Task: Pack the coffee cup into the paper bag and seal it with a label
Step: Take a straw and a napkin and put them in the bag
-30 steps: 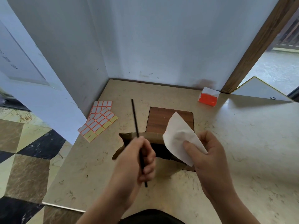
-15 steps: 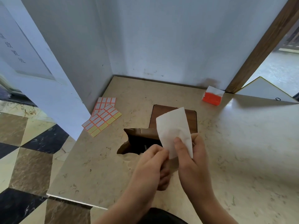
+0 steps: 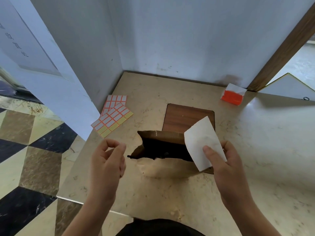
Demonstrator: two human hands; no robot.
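A brown paper bag [image 3: 163, 147] stands open-mouthed on the beige marble tabletop [image 3: 255, 150], its dark inside facing up; whatever sits in it is too shadowed to make out, so I cannot tell whether the coffee cup is in there. The right hand [image 3: 226, 166] hovers at the bag's right edge with its grip closed on a folded white napkin [image 3: 202, 143], thumb pressed on the front of the paper and the other fingers behind it, the napkin tilted up over the bag's rim. The left hand [image 3: 106, 160] hangs just left of the bag, apart from it, its grip narrow and holding nothing, thumb and forefinger curled loosely toward each other. Behind the bag a dark wooden board [image 3: 187, 116] lies flat, partly hidden by bag and napkin. Off to the left, near the tabletop's edge and the white wall, two label sheets [image 3: 113, 114] with orange-bordered stickers lie overlapping, the lower rows of one showing yellow. Far back on the right, by the wall and a wooden post, sits a small orange-and-white pack [image 3: 232, 95]. A patterned tile floor [image 3: 34, 150] shows to the left.
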